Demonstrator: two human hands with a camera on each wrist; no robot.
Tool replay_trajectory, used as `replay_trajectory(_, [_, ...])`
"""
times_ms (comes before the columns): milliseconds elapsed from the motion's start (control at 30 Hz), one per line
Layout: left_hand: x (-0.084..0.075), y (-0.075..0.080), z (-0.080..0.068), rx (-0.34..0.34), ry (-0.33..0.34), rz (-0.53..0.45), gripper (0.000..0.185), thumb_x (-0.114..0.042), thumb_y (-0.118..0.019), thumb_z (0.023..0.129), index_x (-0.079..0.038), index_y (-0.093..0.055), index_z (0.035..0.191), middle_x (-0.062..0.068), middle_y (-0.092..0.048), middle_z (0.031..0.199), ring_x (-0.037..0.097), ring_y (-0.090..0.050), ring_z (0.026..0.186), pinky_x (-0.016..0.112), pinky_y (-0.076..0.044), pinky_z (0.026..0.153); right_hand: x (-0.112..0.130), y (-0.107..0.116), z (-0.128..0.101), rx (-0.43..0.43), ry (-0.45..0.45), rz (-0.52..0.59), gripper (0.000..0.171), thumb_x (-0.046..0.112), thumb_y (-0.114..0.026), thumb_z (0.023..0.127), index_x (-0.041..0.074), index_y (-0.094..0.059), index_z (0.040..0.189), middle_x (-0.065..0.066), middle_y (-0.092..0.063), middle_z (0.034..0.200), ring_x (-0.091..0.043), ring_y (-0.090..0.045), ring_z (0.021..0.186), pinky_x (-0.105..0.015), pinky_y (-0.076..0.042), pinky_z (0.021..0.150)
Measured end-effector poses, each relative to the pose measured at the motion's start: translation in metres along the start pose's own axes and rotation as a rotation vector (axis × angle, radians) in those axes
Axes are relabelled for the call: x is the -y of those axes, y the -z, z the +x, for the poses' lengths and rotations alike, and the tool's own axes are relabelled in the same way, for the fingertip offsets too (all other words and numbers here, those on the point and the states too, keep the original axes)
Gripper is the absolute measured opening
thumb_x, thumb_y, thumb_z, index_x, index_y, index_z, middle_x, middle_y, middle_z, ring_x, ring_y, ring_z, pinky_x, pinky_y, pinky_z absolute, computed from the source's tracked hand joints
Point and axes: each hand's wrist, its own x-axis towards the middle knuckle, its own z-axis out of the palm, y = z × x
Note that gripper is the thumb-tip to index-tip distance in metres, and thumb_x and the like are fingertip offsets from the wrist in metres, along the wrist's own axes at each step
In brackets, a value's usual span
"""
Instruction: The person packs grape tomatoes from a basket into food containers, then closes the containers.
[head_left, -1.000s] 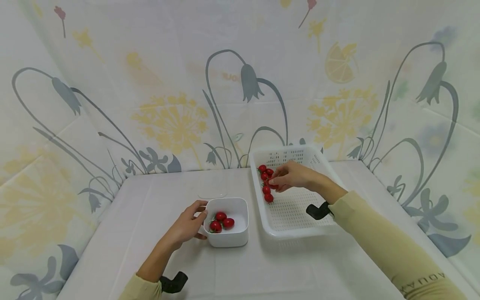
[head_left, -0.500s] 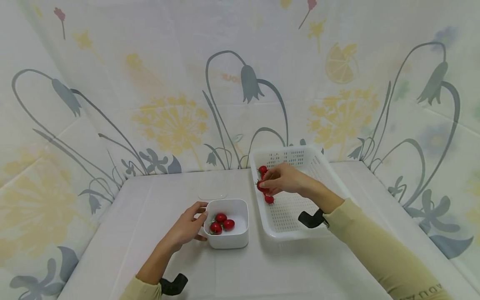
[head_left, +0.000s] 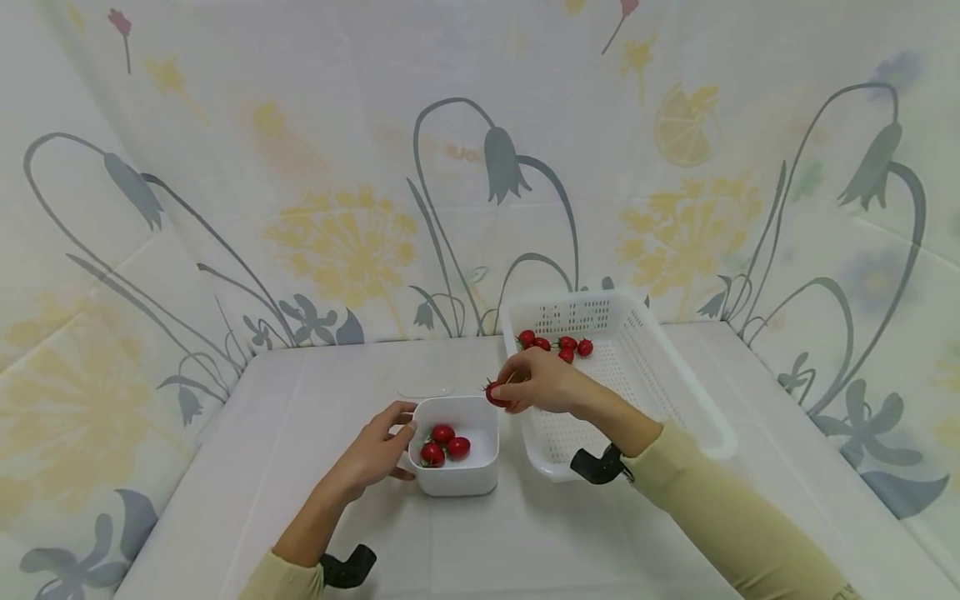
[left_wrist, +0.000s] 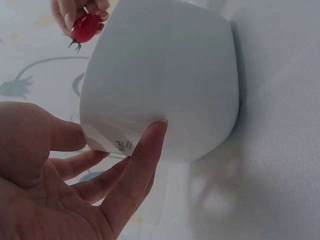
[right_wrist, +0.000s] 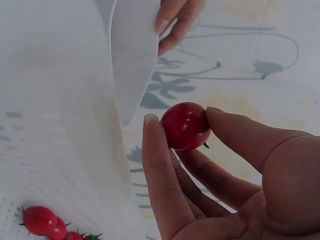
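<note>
My right hand (head_left: 543,379) pinches a red cherry tomato (right_wrist: 185,126) between thumb and fingertips, its green calyx still on. In the head view it is just off the back right corner of a small white square container (head_left: 457,482). My left hand (head_left: 378,446) steadies that container, thumb and fingers gripping its left side. Inside the container lie three cherry tomatoes (head_left: 444,435). To the right stands a white perforated basket (head_left: 712,429) with several more cherry tomatoes (head_left: 567,343) near its far left corner, partly hidden behind my right hand.
A thin, clear, rounded outline (head_left: 426,393) shows on the white tablecloth (head_left: 315,400) behind the container. A flower-patterned curtain (head_left: 337,242) rises behind the table. Each wrist carries a black camera mount (head_left: 597,465).
My right hand has picked a cherry tomato out of the basket and carried it left toward the container. Some basket tomatoes have shifted right. The left hand has stayed put.
</note>
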Motion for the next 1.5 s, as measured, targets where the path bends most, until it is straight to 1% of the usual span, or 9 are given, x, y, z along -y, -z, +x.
replay_trajectory(100, [0.000, 0.000, 0.000, 0.003, 0.000, 0.000, 0.037, -0.017, -0.049, 0.108, -0.008, -0.050, 0.144, 0.022, -0.049, 0.147, 0.035, -0.065, 0.109, 0.042, -0.064, 0.063, 0.003, -0.008, 0.001, -0.008, 0.011, 0.008, 0.020, 0.014, -0.069, 0.097, -0.003, -0.069, 0.108, -0.011, -0.072, 0.096, -0.019, -0.073, 0.077, -0.038, -0.064, 0.081])
replay_trajectory(300, [-0.001, 0.000, 0.000, 0.003, -0.003, 0.002, 0.037, -0.017, -0.049, 0.108, -0.008, -0.050, 0.144, 0.023, -0.048, 0.148, 0.036, -0.064, 0.111, 0.042, -0.064, 0.064, 0.005, -0.027, 0.006, -0.035, 0.016, -0.036, 0.019, 0.014, -0.071, 0.096, -0.001, -0.069, 0.107, -0.007, -0.071, 0.092, -0.022, -0.074, 0.078, -0.032, -0.063, 0.074])
replay_trajectory(433, [-0.001, 0.000, -0.002, -0.001, 0.004, 0.003, 0.037, -0.016, -0.049, 0.108, -0.007, -0.050, 0.144, 0.023, -0.048, 0.148, 0.038, -0.063, 0.113, 0.042, -0.065, 0.064, 0.008, -0.040, 0.011, -0.031, 0.017, -0.058, 0.019, 0.015, -0.071, 0.096, 0.000, -0.069, 0.107, -0.007, -0.071, 0.092, -0.025, -0.074, 0.082, -0.036, -0.064, 0.077])
replay_trajectory(533, [-0.002, 0.000, -0.002, 0.001, 0.009, 0.000, 0.036, -0.016, -0.049, 0.108, -0.008, -0.050, 0.143, 0.022, -0.048, 0.148, 0.038, -0.063, 0.114, 0.042, -0.065, 0.065, 0.010, -0.050, 0.014, -0.026, 0.019, -0.068, 0.018, 0.015, -0.071, 0.096, 0.001, -0.069, 0.107, -0.006, -0.071, 0.092, -0.023, -0.073, 0.081, -0.038, -0.064, 0.078])
replay_trajectory(767, [-0.003, 0.000, -0.002, 0.014, 0.002, -0.017, 0.036, -0.016, -0.049, 0.108, -0.007, -0.050, 0.143, 0.024, -0.048, 0.148, 0.040, -0.063, 0.115, 0.043, -0.065, 0.065, 0.008, -0.068, 0.023, -0.019, 0.041, -0.127, 0.014, 0.015, -0.071, 0.095, 0.003, -0.070, 0.103, -0.004, -0.071, 0.090, -0.018, -0.070, 0.077, -0.028, -0.060, 0.069])
replay_trajectory(900, [-0.002, 0.000, -0.002, 0.020, -0.007, -0.024, 0.035, -0.016, -0.049, 0.108, -0.007, -0.049, 0.142, 0.024, -0.048, 0.147, 0.041, -0.063, 0.115, 0.044, -0.065, 0.064, 0.006, -0.076, 0.030, -0.041, 0.050, -0.182, 0.012, 0.015, -0.072, 0.095, 0.004, -0.070, 0.098, -0.004, -0.070, 0.087, -0.015, -0.065, 0.075, -0.026, -0.057, 0.065])
replay_trajectory(1167, [0.000, 0.000, -0.002, 0.020, -0.009, -0.035, 0.035, -0.013, -0.048, 0.108, -0.007, -0.050, 0.142, 0.024, -0.048, 0.146, 0.043, -0.061, 0.118, 0.044, -0.065, 0.065, 0.004, -0.090, 0.042, -0.080, 0.039, -0.286, 0.011, 0.013, -0.073, 0.094, 0.003, -0.069, 0.094, -0.004, -0.068, 0.086, -0.014, -0.059, 0.076, -0.023, -0.054, 0.064])
replay_trajectory(1367, [0.000, 0.000, -0.002, 0.026, -0.004, -0.035, 0.036, -0.013, -0.047, 0.108, -0.006, -0.049, 0.143, 0.025, -0.047, 0.147, 0.045, -0.060, 0.119, 0.044, -0.065, 0.065, 0.006, -0.096, 0.048, -0.058, 0.004, -0.337, 0.012, 0.015, -0.074, 0.095, 0.004, -0.069, 0.097, -0.003, -0.067, 0.087, -0.014, -0.058, 0.078, -0.024, -0.054, 0.067])
replay_trajectory(1500, [0.000, 0.001, -0.002, 0.028, -0.005, -0.032, 0.036, -0.013, -0.047, 0.108, -0.006, -0.048, 0.143, 0.025, -0.047, 0.148, 0.045, -0.060, 0.119, 0.044, -0.065, 0.065, 0.009, -0.098, 0.048, -0.053, -0.010, -0.351, 0.011, 0.014, -0.074, 0.094, 0.004, -0.069, 0.094, -0.003, -0.066, 0.084, -0.015, -0.059, 0.076, -0.024, -0.055, 0.066])
